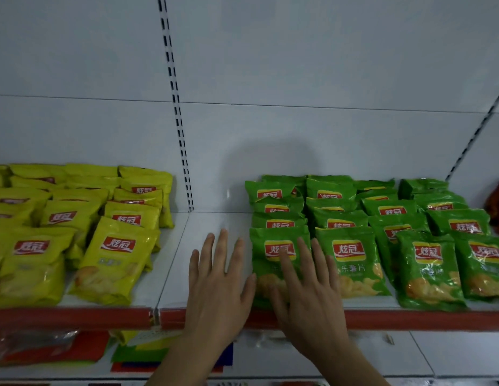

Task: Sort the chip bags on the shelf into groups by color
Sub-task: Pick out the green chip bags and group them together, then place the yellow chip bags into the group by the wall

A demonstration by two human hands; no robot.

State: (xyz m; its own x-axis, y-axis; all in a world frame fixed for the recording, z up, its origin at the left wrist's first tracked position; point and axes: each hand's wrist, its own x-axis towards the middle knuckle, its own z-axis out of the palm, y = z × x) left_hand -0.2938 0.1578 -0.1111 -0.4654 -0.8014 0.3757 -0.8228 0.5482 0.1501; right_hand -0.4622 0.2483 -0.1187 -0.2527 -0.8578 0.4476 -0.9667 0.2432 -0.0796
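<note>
Lower centre: left hand (219, 277) flat, fingers straight; right hand (304, 285) presses the front green chip bag (273, 263), which could slide off the shelf (209, 227).

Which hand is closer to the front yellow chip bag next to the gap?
Left. The left hand hovers over the bare shelf just right of that yellow bag; the right hand lies farther right on a green bag.

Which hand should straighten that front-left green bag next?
Right hand, probably: its straight fingers already lie on the front-left green bag. The left hand is over bare shelf beside it.
</note>
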